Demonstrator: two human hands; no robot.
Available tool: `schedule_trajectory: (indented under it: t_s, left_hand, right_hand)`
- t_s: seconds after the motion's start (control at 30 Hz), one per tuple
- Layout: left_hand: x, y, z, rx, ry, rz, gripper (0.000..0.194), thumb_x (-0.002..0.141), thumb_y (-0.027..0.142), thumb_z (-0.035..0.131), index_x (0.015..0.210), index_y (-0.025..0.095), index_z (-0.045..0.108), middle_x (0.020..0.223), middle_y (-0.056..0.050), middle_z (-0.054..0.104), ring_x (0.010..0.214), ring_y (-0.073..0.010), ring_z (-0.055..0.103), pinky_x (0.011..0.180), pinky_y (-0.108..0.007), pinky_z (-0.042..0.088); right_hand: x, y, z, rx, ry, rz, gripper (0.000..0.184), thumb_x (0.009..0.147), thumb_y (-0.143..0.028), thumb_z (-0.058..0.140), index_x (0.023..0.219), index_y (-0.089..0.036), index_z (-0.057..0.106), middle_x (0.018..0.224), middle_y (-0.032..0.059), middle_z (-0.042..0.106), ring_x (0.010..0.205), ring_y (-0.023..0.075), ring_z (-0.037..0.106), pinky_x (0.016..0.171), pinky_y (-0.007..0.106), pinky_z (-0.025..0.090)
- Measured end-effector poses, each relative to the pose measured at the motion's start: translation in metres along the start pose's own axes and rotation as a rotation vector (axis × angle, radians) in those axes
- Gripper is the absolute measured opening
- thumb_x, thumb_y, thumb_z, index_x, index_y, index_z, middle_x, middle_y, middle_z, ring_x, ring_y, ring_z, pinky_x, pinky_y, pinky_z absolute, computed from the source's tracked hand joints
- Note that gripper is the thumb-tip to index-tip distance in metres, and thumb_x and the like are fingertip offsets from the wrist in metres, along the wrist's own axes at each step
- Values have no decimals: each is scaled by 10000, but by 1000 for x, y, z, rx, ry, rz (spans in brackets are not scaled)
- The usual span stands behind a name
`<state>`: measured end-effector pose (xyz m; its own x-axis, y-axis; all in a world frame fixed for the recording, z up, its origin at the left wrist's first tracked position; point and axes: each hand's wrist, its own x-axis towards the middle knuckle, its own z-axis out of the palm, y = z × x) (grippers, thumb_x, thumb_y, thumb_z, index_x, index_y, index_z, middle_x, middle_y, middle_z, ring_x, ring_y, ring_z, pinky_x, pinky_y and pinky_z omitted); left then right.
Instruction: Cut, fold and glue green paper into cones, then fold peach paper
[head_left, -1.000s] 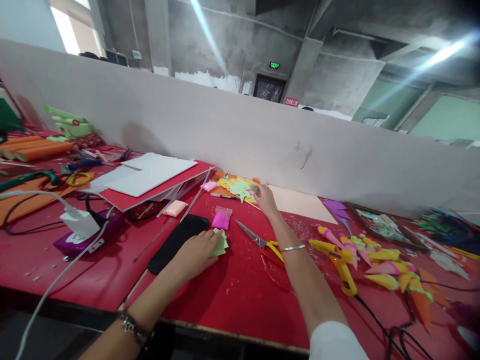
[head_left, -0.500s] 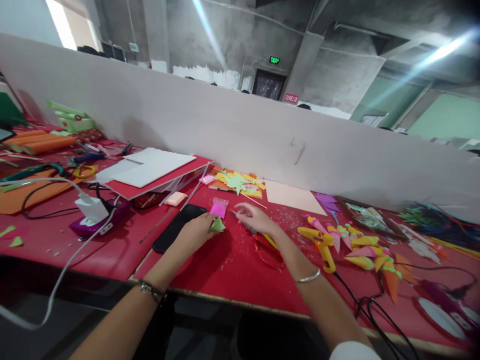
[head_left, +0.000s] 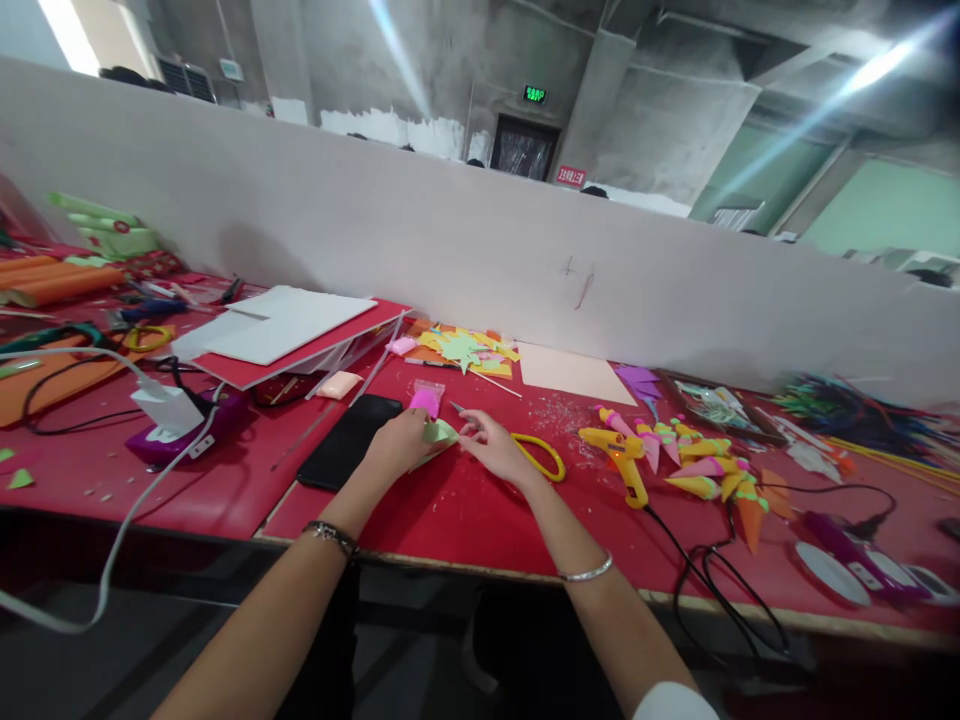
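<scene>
Clock reference: green paper (head_left: 442, 432) at centre, 12 o'clock toward the partition (head_left: 450, 250).
Green paper: at the front of the red table (head_left: 480, 535), between the two hands; partly covered by fingers.
Left hand (head_left: 400, 440): at 9 o'clock, palm down; grip closed on the green paper, whose free end projects toward 3 o'clock.
Right hand (head_left: 491, 447): at 3 o'clock, fingers bent, tips just beside the paper's free end; whether they grip anything, cannot tell.
Scissors (head_left: 553, 452): partly hidden by the right hand; tip at 1 o'clock, yellow handle at 3 o'clock.
Pink packet (head_left: 426, 398): 11 o'clock, just beyond the left fingers.
Phone (head_left: 349, 440): 9 o'clock, flat, beside the left hand.
Paper scraps (head_left: 461, 350): between 12 and 1 o'clock, heaped.
Beige sheet (head_left: 577, 372): 2 o'clock, flat.
Glue gun (head_left: 619, 455): 3 o'clock, past the scissors; indicator lit.
Cones (head_left: 697, 465): 3 o'clock, past the glue gun.
White boards (head_left: 289, 325): 10 o'clock, stacked.
</scene>
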<state>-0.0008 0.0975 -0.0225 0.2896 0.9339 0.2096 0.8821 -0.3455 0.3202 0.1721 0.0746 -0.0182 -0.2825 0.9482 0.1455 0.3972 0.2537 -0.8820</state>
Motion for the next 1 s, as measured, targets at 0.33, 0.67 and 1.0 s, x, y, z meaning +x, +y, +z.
schedule_trajectory:
  t_s: [0.33, 0.67, 1.0]
  left_hand:
    - [-3, 3, -1, -856, -88, 259, 308, 671, 272, 592, 925, 140, 480, 754, 1, 528, 651, -115, 498, 602, -228, 398]
    - [-10, 2, -1, -948, -172, 304, 266, 671, 313, 573, 807, 159, 405, 644, 57, 431, 560, -80, 442, 520, -194, 381]
    - [-17, 3, -6, -534, -166, 395, 275, 669, 267, 590, 891, 159, 467, 751, -4, 542, 660, -143, 509, 584, -224, 373]
  right_hand:
    - [-15, -24, 10, -31, 98, -328, 308, 763, -177, 476, 1068, -208, 506, 1033, 41, 543, 905, 131, 527, 796, 264, 429]
    - [-29, -35, 13, -207, 165, -463, 276, 800, -160, 434, 1057, -220, 514, 1007, 50, 517, 918, 144, 511, 835, 301, 411]
    - [-31, -30, 7, -524, -82, -320, 181, 771, -158, 423, 909, -176, 539, 920, 54, 517, 832, 151, 499, 738, 270, 399]
